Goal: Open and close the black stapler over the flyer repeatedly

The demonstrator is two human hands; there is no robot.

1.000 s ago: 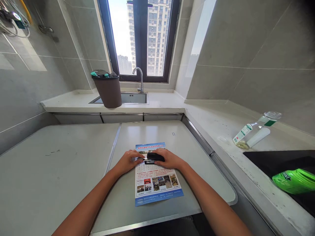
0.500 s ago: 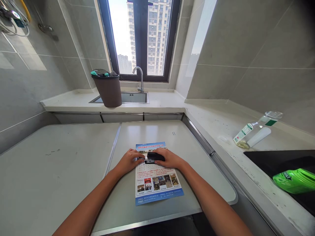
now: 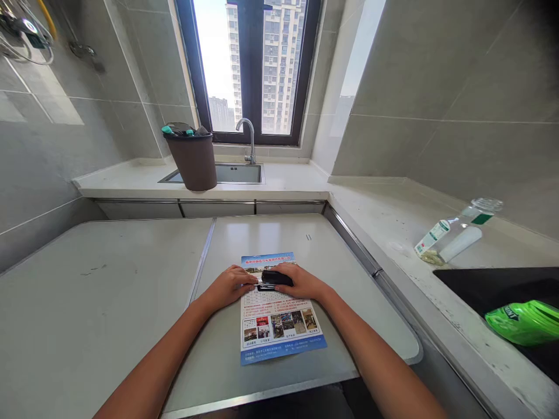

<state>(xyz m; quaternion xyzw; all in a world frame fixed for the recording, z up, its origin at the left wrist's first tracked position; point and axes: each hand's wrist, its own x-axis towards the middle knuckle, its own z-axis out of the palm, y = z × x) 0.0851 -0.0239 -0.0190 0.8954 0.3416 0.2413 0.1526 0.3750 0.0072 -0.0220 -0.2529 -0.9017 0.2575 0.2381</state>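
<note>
A printed flyer [image 3: 283, 343] with blue borders and small photos lies flat on the pale tabletop. Above its upper half is a black stapler [image 3: 276, 277] with a shiny metal part along its left side. My right hand [image 3: 301, 280] wraps around the stapler's right end, thumb in front and fingers behind. At the metal left end, my left hand [image 3: 234, 284] has its fingertips pressed together on the stapler. Its fingers cover part of the flyer's left edge, and whether they hold a small piece there is hidden.
A brown bin [image 3: 192, 163] stands at the edge of the sink [image 3: 240, 173], below a tap [image 3: 250, 139]. On the right counter are a tilted clear bottle [image 3: 458, 230] and a green pouch [image 3: 522, 323] over a black surface. The counter edge [image 3: 367, 250] borders the tabletop.
My left fingertips have drawn closer together at the stapler's left end. My right hand, the stapler and the flyer look almost unmoved.
</note>
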